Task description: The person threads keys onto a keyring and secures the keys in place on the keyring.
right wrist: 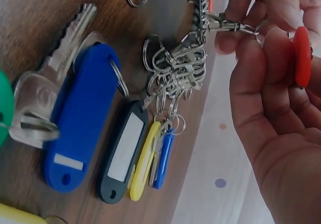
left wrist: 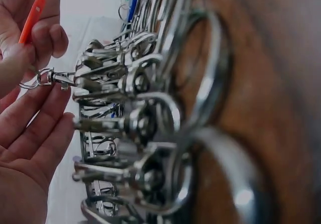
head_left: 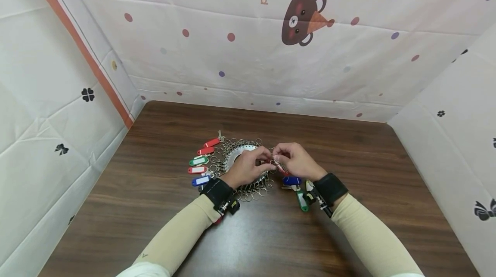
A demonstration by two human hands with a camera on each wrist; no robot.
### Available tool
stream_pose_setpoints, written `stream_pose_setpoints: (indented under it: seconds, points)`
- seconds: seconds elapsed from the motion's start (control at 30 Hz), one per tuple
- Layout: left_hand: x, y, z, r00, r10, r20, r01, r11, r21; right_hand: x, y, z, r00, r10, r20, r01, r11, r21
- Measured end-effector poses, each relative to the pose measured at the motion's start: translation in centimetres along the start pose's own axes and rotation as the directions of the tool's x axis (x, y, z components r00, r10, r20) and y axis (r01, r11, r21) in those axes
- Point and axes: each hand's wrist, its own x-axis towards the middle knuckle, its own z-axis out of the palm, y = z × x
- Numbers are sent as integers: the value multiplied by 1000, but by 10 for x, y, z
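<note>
A round metal key rack [head_left: 232, 156] lies on the table, its rim lined with swivel clasps and split rings [head_left: 248, 195]. My left hand [head_left: 249, 167] reaches over its right side and holds one swivel clasp [left wrist: 62, 77] by the ring end, its other fingers extended behind. Facing it, my right hand [head_left: 300, 163] pinches a key ring against that clasp's split ring [left wrist: 30, 83]. From the right fingers a red key tag [right wrist: 302, 57] sticks out, with a key [head_left: 280, 166] beside it in the head view. The fingertips hide where the rings meet.
Red, green and blue tags [head_left: 200, 180] fan out along the rack's left side. Right of it lie a blue tag [head_left: 292, 181], a green tag [head_left: 302, 201] and a yellow tag [head_left: 309, 186] by the right wrist. A patterned cloth [head_left: 248, 53] walls the table.
</note>
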Motion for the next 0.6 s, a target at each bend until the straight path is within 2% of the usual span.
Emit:
stream_pose_setpoints:
  seconds: [0.1,0.4,0.6]
  points:
    - [0,1,1,1000,-20,-3,20,999,42,0,0,0,1000,7,2,-7,1000,0]
    - [0,4,0,1000,-14,-27,16,999,46,-1,-3,1,1000,8,-3,-8,1000,-9]
    - [1,2,0,1000,-9,-16,11,993,119,-2,-3,1,1000,-10,-3,10,1000,-25]
